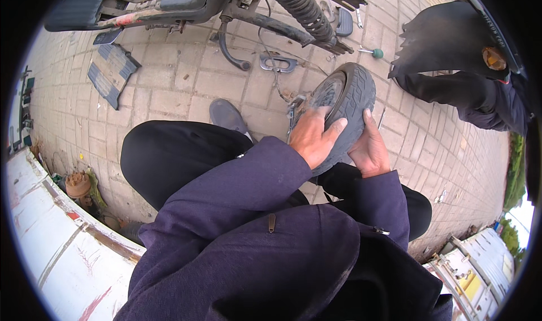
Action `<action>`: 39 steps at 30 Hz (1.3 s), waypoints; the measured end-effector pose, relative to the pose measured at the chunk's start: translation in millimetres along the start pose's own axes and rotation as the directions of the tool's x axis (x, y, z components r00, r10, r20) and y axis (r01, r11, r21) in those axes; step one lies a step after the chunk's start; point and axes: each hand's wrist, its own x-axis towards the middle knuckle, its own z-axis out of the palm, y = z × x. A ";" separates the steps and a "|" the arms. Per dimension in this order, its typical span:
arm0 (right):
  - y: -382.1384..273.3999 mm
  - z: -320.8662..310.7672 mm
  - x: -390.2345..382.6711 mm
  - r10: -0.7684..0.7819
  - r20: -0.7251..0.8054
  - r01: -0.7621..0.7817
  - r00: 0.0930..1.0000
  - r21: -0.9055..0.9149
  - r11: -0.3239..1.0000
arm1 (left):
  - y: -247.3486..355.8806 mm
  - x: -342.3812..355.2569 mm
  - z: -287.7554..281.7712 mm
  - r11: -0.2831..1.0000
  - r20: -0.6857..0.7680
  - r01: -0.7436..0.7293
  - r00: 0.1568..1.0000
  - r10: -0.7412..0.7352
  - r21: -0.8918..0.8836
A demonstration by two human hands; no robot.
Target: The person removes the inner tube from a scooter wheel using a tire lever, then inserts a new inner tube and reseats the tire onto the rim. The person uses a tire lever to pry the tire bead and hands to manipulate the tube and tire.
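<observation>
A small wheel (354,104) with a black treaded tyre stands tilted between my hands, just above my knees. My left hand (315,137) grips its left side, with the thumb across the tyre and the fingers reaching in by the rim, partly hidden. On the opposite side my right hand (370,152) clasps the tyre, thumb up along the tread. Beside the left hand, a metal part (293,109) on a cable hangs against the wheel. The cable runs up toward a partly stripped scooter (265,19).
A spring shock absorber (302,11) hangs from the scooter ahead. On the paving lie a green-handled screwdriver (375,53), a wrench (359,19), a grey oval-holed part (278,63) and a worn floor panel (113,73). At right are a black mudguard (446,39) and dark cloth (480,98).
</observation>
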 end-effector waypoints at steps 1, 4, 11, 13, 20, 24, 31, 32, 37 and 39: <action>0.6 -7.0 0.1 -0.017 0.005 0.017 1.000 -0.052 0.998 | -2.4 -4.4 6.9 0.999 -0.059 -0.036 0.998 0.034 -0.019; -6.4 -32.5 0.9 -0.079 -0.108 0.070 0.991 -0.078 0.994 | -11.0 -15.8 20.8 0.997 0.080 0.008 0.997 -0.001 -0.083; -31.9 -89.6 5.3 -0.170 -0.244 0.141 0.955 -0.131 0.981 | -35.1 -13.5 32.0 0.998 0.412 0.055 0.910 -0.037 -0.031; -34.1 -98.2 6.2 -0.149 -0.242 0.126 0.959 -0.108 0.986 | -42.1 -11.2 35.4 0.995 0.439 0.089 0.893 -0.102 0.051; -39.4 -104.1 13.0 -0.109 -0.179 0.095 0.978 -0.085 0.992 | -46.5 -10.6 38.9 0.993 0.427 0.108 0.896 -0.120 0.051; -43.0 -104.0 18.5 -0.111 -0.234 0.110 0.966 -0.015 0.994 | -57.4 2.8 10.3 0.974 0.485 0.157 0.847 -0.217 0.160; -51.7 -118.8 29.6 -0.127 -0.181 0.139 0.975 0.050 0.989 | -91.9 42.3 -30.6 0.948 -0.011 0.314 0.949 -0.315 -0.053; -52.8 -121.5 31.0 -0.101 -0.145 0.114 0.984 0.086 0.990 | -92.8 42.6 -29.3 0.945 -0.018 0.305 0.951 -0.309 -0.116; -56.9 -127.6 36.8 -0.132 -0.190 0.145 0.973 0.057 0.988 | -88.3 41.5 -20.9 0.947 0.132 0.322 0.938 -0.320 0.006; -57.2 -125.2 37.6 -0.133 -0.215 0.148 0.968 0.057 0.987 | -87.4 35.9 -17.1 0.966 0.207 0.231 0.945 -0.252 0.119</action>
